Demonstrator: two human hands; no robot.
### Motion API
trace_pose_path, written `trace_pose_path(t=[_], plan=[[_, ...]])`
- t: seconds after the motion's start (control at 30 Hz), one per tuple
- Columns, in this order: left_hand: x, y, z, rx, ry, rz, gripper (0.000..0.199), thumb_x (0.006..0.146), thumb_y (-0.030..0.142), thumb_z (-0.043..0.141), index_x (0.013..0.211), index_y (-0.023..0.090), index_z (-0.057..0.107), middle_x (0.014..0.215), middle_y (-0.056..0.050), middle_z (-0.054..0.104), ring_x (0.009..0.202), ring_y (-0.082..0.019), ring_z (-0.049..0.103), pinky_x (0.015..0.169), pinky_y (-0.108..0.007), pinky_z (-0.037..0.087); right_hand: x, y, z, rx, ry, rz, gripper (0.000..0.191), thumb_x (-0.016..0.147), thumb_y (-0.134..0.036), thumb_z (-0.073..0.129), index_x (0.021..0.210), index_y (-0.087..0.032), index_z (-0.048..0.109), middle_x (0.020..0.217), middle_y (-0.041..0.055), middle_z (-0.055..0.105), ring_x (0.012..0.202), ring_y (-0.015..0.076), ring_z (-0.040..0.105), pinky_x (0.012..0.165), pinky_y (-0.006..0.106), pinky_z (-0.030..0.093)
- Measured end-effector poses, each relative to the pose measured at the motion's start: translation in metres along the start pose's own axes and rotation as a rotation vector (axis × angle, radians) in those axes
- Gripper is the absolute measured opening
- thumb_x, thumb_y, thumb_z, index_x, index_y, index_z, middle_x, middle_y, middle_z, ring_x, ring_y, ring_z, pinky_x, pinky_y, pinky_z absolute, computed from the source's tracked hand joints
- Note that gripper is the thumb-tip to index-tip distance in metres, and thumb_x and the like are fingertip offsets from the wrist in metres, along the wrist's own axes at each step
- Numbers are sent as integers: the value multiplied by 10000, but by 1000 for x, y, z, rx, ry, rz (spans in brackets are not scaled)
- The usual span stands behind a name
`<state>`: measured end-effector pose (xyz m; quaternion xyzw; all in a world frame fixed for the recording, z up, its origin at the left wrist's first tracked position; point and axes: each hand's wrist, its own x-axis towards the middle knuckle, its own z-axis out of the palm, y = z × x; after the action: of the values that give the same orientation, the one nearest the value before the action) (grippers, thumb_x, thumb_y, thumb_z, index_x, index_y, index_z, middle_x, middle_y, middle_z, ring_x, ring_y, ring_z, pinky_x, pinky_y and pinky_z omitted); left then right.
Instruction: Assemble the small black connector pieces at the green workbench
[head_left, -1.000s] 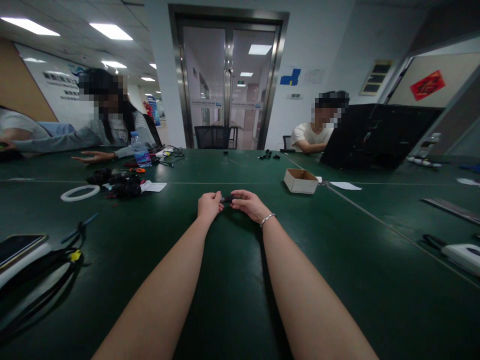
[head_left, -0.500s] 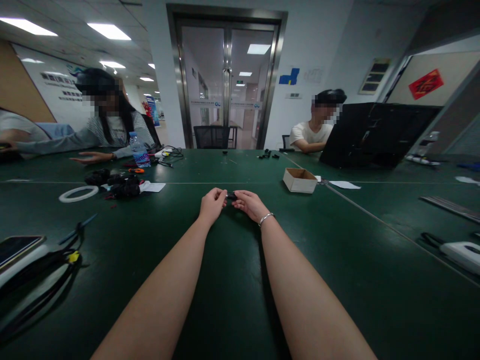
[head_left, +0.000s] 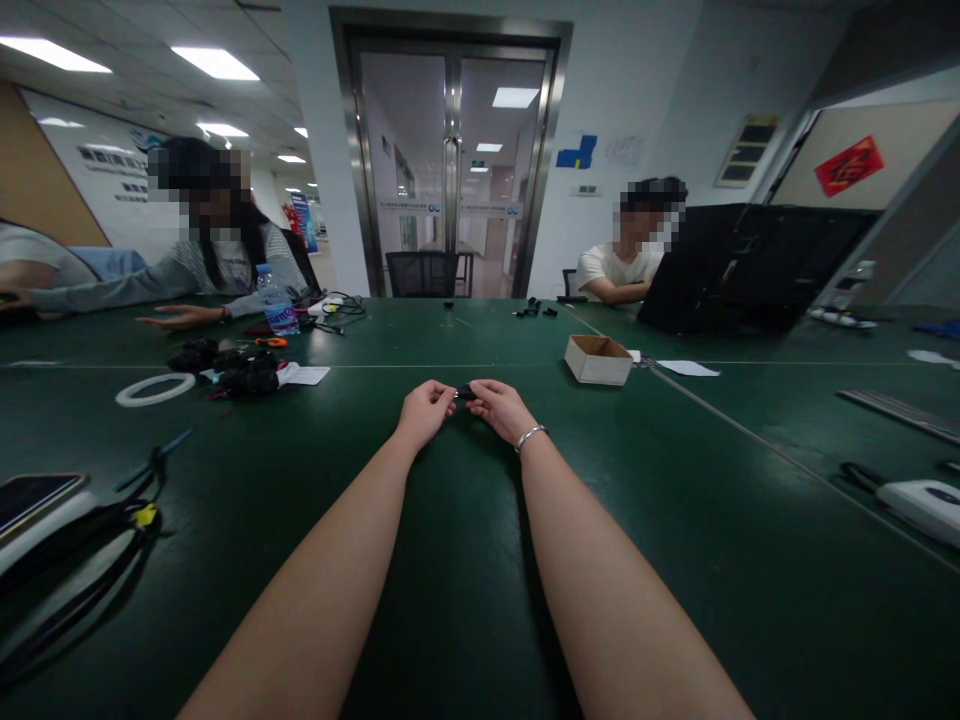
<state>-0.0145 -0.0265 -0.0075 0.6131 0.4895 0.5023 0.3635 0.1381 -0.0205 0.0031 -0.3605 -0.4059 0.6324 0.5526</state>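
Both my arms reach forward over the dark green table (head_left: 450, 560). My right hand (head_left: 501, 408), with a silver bracelet at its wrist, pinches a small black piece (head_left: 465, 392) between thumb and fingers. My left hand (head_left: 426, 412) is closed at the other end of that piece, fingertips on a small shiny bit beside it. The two hands almost meet, low over the tabletop. The piece is too small and too covered by fingers for me to name its kind.
An open cardboard box (head_left: 598, 362) stands right of my hands. To the left lie a white ring (head_left: 154, 390), black devices (head_left: 247, 372), a water bottle (head_left: 277, 302), cables (head_left: 82, 560) and a phone (head_left: 37, 492). A black monitor (head_left: 757, 268) stands at right. Two people sit across.
My hands stay together around the black piece, with only a slight shift of the fingers; a bit more of the piece's black body shows. The whole view has drifted slightly.
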Motion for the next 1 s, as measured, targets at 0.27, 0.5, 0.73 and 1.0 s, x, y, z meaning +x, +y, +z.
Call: trace_pose_path(t=[0.27, 0.5, 0.73, 1.0], plan=[[4, -7, -2, 70, -24, -39, 238, 822, 388, 549, 802, 154, 589, 650, -25, 629, 552, -122, 559, 532, -233, 429, 2, 2, -2, 1, -9, -8, 69, 804, -64, 687, 776, -106, 639, 663, 38, 634, 545, 90, 601, 499, 156, 504], [5, -5, -3, 171, -21, -68, 494, 837, 590, 423, 645, 162, 579, 513, -11, 565, 443, -112, 498, 481, -232, 371, 4, 3, -4, -9, -50, -4, 71, 780, -66, 695, 813, -122, 668, 712, 38, 645, 587, 99, 608, 545, 179, 512], [1, 5, -6, 200, 2, -107, 528, 841, 583, 398, 559, 167, 560, 448, -5, 520, 416, -117, 465, 497, -249, 358, 3, 3, -8, -30, -154, -36, 198, 727, -90, 725, 909, -160, 694, 796, 34, 660, 631, 97, 605, 540, 174, 481], [2, 4, -9, 220, 27, -123, 543, 848, 588, 384, 528, 180, 549, 438, -11, 516, 428, -133, 480, 514, -260, 368, 1, 0, -10, -23, -214, -21, 265, 671, -70, 748, 907, -176, 693, 827, 13, 660, 673, 105, 628, 575, 173, 510]])
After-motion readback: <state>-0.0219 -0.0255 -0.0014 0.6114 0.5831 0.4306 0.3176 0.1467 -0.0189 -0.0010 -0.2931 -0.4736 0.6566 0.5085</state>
